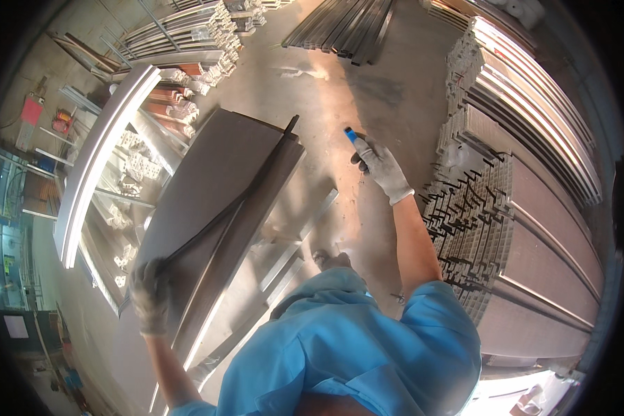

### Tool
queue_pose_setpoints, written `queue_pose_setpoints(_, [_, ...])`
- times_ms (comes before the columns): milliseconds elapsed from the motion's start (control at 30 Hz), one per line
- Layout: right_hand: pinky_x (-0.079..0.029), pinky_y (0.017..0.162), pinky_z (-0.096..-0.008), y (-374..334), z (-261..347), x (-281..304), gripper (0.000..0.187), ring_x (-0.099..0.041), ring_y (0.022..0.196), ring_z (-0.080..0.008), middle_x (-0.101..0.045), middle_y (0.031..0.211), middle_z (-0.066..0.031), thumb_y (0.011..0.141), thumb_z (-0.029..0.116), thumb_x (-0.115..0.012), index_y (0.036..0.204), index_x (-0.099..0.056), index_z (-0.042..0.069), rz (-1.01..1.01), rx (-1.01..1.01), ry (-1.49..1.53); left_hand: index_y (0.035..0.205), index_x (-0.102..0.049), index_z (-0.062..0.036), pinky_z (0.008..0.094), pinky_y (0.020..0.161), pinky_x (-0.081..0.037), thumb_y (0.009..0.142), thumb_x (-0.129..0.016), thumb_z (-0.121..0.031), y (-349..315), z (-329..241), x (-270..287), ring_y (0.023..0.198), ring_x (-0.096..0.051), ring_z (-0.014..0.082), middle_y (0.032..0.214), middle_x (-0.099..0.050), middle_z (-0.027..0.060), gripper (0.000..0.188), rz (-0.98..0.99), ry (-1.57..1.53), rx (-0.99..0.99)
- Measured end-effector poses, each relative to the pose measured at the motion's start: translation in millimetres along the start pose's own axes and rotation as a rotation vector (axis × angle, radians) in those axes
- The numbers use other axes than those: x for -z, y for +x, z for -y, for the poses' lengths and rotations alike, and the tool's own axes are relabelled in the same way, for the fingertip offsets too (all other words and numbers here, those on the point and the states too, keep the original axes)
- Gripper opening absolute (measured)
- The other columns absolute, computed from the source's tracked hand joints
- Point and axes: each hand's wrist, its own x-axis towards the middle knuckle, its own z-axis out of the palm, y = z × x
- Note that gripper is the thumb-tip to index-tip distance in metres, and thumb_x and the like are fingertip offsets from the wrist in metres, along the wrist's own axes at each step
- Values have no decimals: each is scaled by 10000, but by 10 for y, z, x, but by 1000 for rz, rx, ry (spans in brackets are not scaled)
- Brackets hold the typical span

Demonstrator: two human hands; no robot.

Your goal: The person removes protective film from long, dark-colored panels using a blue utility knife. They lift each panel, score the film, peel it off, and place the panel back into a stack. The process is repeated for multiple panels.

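Observation:
A long grey panel [208,163] lies raised at my left, propped over the floor. Along it runs a thin dark strip [246,196], lifted and bowed between the panel's far end and my left hand [150,295]. That gloved hand is closed around the strip's near end, its fingers somewhat blurred. Out to the right, away from the panel, my gloved right hand [383,166] is closed on a small blue-handled tool [351,134] with a dark tip. Its exact kind does not show.
Stacked long panels [548,277] with dark strips poking from their ends stand at the right. Behind are more stacked profiles [527,97] and dark bars [340,28] on the floor. A white profile [107,163] leans at left; metal rails [298,243] lie beneath the panel.

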Motion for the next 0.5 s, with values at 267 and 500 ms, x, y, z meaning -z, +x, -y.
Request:
queue_pose_setpoints(267, [-478,601,-250,-505,128,-649,398,-554,653,-81,-620,805,-18,1040,312,-537,1304,-542,15,-122,154,135,963,-630,-60,448,711,-472,837,-698,-143,-529,112,385,796,-599,347,862,-616,143,165,160,-189,26])
queue_pose_setpoints(500, [-533,822,-444,-597,577,-1017,431,-697,933,-370,-721,1015,-184,979,429,-581,1332,-546,184,-359,172,-677,935,-622,-16,409,607,-460,789,-758,-79,-770,-137,497,638,-593,335,753,-613,155,209,139,-481,14])
